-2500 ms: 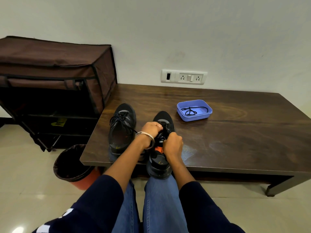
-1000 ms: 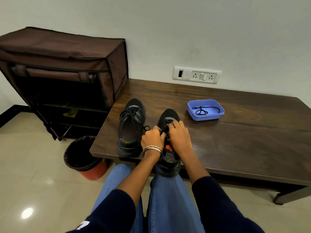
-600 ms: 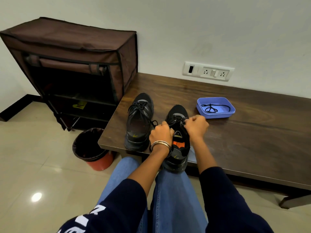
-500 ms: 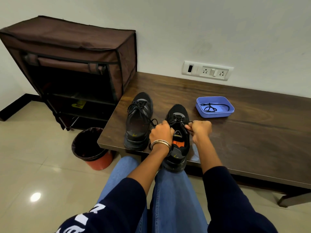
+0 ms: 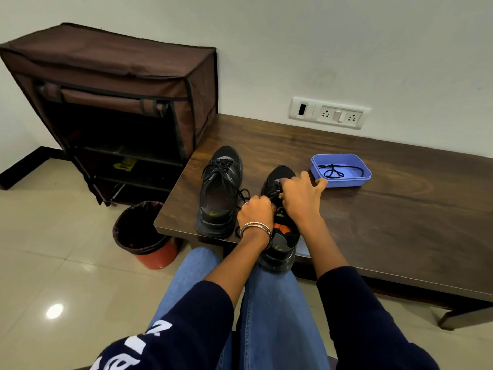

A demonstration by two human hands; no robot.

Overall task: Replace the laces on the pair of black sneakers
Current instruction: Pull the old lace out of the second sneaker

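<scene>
Two black sneakers stand side by side at the near edge of the dark wooden table [image 5: 400, 222]. The left sneaker [image 5: 220, 193] is laced, with loose lace ends trailing toward me. The right sneaker [image 5: 280, 236] has an orange tongue patch and its heel overhangs the table edge above my knee. My left hand [image 5: 256, 212], with a metal bangle on the wrist, grips the black lace at this shoe's throat. My right hand [image 5: 300, 196] pinches the lace [image 5: 274, 193] just above it, over the eyelets. A blue tray [image 5: 360, 178] to the right holds another black lace [image 5: 333, 170].
A brown fabric shoe rack [image 5: 120, 102] stands against the table's left end. A bin [image 5: 144, 233] with a black liner sits on the tiled floor below the table corner. A white socket panel [image 5: 329, 113] is on the wall behind. My jeans-clad legs fill the foreground.
My right hand, which had pulled the lace out to the right of the shoe, has come back over the eyelets beside my left hand. My head has turned slightly left.
</scene>
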